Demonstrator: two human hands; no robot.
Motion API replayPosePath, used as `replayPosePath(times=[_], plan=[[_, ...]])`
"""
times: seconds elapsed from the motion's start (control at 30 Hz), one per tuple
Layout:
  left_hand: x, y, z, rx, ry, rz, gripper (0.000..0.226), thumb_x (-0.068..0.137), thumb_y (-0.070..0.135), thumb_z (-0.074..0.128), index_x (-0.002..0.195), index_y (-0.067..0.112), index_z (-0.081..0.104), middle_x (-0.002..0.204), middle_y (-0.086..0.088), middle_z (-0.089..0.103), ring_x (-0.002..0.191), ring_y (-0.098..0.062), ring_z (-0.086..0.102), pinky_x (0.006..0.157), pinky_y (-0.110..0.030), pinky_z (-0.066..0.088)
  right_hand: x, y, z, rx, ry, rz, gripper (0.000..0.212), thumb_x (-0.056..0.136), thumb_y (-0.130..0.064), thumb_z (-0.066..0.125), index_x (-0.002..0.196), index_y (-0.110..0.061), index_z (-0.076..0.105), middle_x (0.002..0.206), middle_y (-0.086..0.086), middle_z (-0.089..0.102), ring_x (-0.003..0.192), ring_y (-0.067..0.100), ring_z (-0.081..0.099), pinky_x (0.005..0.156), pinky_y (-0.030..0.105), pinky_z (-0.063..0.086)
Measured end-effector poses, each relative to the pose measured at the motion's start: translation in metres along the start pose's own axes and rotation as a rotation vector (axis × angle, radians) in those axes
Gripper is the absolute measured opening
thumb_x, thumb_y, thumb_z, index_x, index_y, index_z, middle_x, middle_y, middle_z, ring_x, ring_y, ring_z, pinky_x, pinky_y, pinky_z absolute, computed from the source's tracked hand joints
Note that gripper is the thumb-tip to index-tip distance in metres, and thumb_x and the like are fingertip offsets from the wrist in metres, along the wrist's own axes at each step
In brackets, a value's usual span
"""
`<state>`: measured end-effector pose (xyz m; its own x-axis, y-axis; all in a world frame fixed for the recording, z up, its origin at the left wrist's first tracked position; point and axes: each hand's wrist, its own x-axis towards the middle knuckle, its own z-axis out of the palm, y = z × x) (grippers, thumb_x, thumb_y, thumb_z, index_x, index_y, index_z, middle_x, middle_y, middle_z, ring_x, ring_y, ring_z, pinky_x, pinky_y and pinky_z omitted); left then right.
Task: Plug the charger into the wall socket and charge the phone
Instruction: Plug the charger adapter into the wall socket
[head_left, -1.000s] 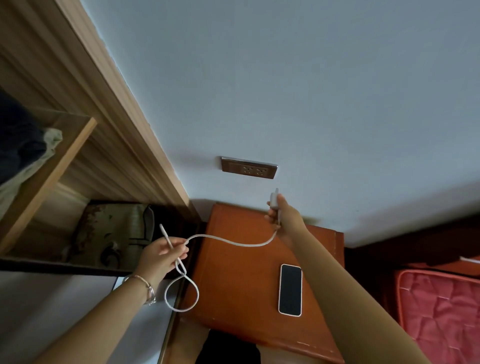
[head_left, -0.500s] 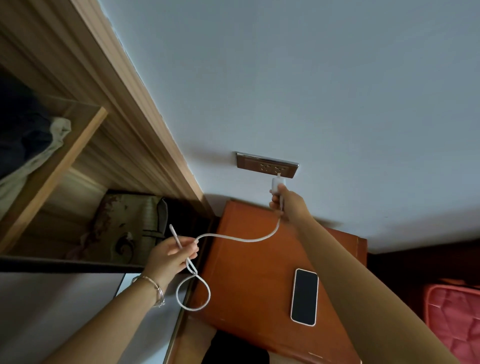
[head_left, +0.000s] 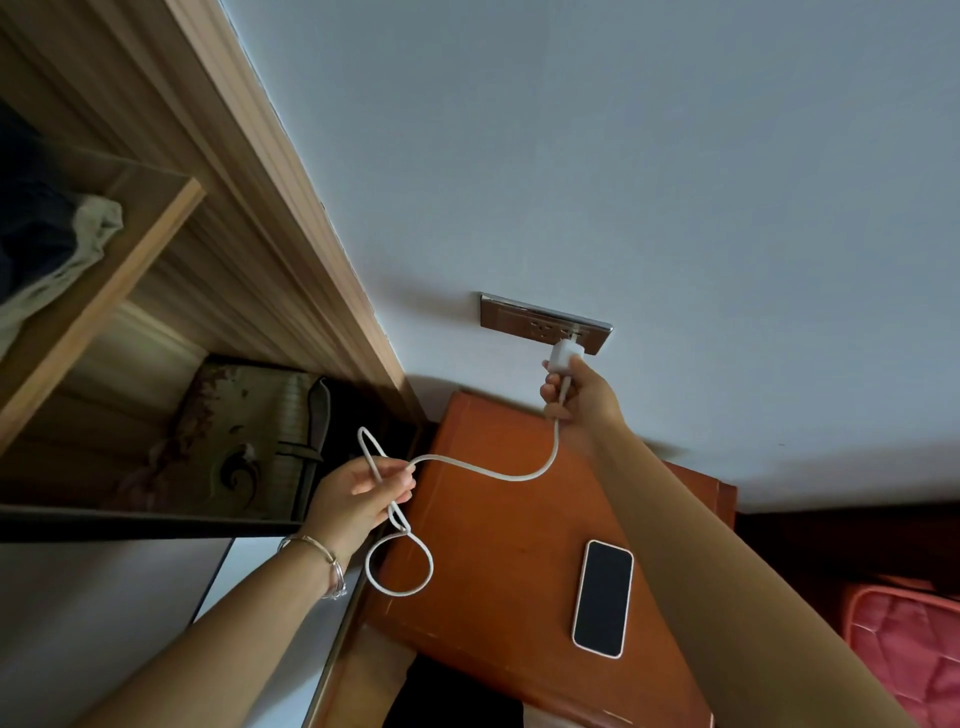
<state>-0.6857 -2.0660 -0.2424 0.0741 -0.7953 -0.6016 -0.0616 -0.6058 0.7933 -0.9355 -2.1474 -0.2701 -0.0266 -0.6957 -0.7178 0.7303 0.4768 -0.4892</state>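
A brown metal-edged wall socket (head_left: 530, 321) sits on the pale wall above an orange-brown bedside table (head_left: 498, 525). My right hand (head_left: 584, 400) grips the white charger (head_left: 564, 356), whose prongs touch the socket's right outlet. Its white cable (head_left: 483, 470) sags leftward to my left hand (head_left: 358, 493), which pinches folded cable; a loop hangs below it. A phone (head_left: 602, 597) with a dark screen and pale case lies flat on the table, unconnected.
A wooden wardrobe (head_left: 218, 218) with open shelves stands at the left, holding folded clothes (head_left: 47, 244) and a patterned bag (head_left: 244, 436). A red quilted mattress (head_left: 904, 644) lies at the lower right. A bracelet circles my left wrist.
My right hand has lifted the charger from below the socket up to its right outlet. My left hand kept its hold on the cable and rose slightly.
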Motion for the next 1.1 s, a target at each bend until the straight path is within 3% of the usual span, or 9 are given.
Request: replayPosePath(times=[0.13,0.2,0.33,0.43,0.67,0.77,0.87,0.97,1.1], plan=[[0.004,-0.001,-0.004,0.014,-0.002,-0.012,0.009,0.082,0.01,0.067,0.083,0.018,0.069,0.083,-0.003,0.073,0.086,-0.018,0.069,0.082,-0.034,0.051,0.003,0.0,0.002,0.031,-0.046,0.052,0.033,0.1,-0.029,0.038,0.072,-0.011,0.043,0.044,-0.005,0.038,0.031,0.005,0.03,0.031,0.015,0.016],[0.005,-0.001,-0.005,0.014,-0.002,-0.013,0.009,0.081,0.01,0.068,0.083,0.018,0.07,0.085,-0.004,0.073,0.088,-0.02,0.068,0.084,-0.036,0.05,0.004,0.0,0.003,-0.022,-0.047,0.028,0.036,0.1,-0.03,0.041,0.067,-0.015,0.035,0.05,-0.005,0.035,0.031,0.003,0.025,0.032,0.015,0.014],[0.007,0.001,-0.002,0.007,0.005,-0.013,0.01,0.081,0.011,0.068,0.08,0.02,0.071,0.073,0.003,0.075,0.084,-0.017,0.069,0.076,-0.032,0.05,0.005,0.001,0.003,-0.184,-0.043,-0.069,0.026,0.096,-0.026,0.051,0.075,-0.016,0.04,0.065,-0.002,0.036,0.034,0.001,0.024,0.031,0.015,0.019],[0.007,0.003,0.0,0.012,0.007,-0.014,0.01,0.081,0.01,0.068,0.081,0.019,0.07,0.08,0.0,0.074,0.085,-0.018,0.068,0.083,-0.036,0.05,0.006,0.004,0.0,-0.194,-0.003,-0.087,0.021,0.092,-0.022,0.059,0.081,-0.014,0.043,0.068,-0.001,0.038,0.034,0.0,0.025,0.03,0.015,0.021],[0.008,0.003,-0.002,0.023,0.019,-0.013,0.01,0.081,0.009,0.068,0.082,0.018,0.07,0.086,-0.004,0.073,0.088,-0.02,0.068,0.086,-0.039,0.049,0.007,0.006,-0.004,-0.171,0.022,-0.048,0.021,0.092,-0.031,0.058,0.093,-0.011,0.055,0.089,0.002,0.063,0.033,0.002,0.023,0.031,0.015,0.022],[0.008,0.001,-0.003,0.026,0.02,-0.02,0.01,0.082,0.009,0.067,0.082,0.019,0.07,0.087,-0.005,0.072,0.089,-0.02,0.067,0.084,-0.037,0.05,0.007,0.006,-0.004,-0.111,-0.028,-0.038,0.029,0.097,-0.031,0.047,0.103,-0.004,0.054,0.071,-0.001,0.06,0.031,0.002,0.027,0.03,0.014,0.021],[0.007,0.0,-0.002,0.004,0.028,-0.03,0.011,0.083,0.006,0.065,0.082,0.017,0.069,0.087,-0.007,0.071,0.088,-0.021,0.066,0.08,-0.034,0.05,0.005,0.005,-0.002,-0.038,-0.072,-0.014,0.024,0.099,-0.029,0.043,0.096,-0.007,0.053,0.05,-0.008,0.043,0.032,0.003,0.026,0.031,0.015,0.018],[0.006,0.001,-0.002,0.003,0.028,-0.034,0.012,0.084,0.005,0.064,0.083,0.016,0.068,0.088,-0.008,0.07,0.087,-0.021,0.065,0.085,-0.038,0.048,0.005,0.006,0.001,-0.066,-0.034,-0.045,0.023,0.095,-0.026,0.052,0.078,-0.016,0.042,0.045,-0.01,0.033,0.034,0.002,0.024,0.031,0.015,0.018],[0.004,0.005,-0.003,0.007,0.03,-0.021,0.011,0.084,0.006,0.064,0.083,0.017,0.068,0.088,-0.007,0.069,0.086,-0.02,0.065,0.083,-0.036,0.047,0.008,0.011,0.005,-0.108,-0.018,-0.089,0.018,0.095,-0.025,0.053,0.084,-0.015,0.043,0.048,-0.01,0.036,0.035,0.002,0.025,0.031,0.016,0.021]])
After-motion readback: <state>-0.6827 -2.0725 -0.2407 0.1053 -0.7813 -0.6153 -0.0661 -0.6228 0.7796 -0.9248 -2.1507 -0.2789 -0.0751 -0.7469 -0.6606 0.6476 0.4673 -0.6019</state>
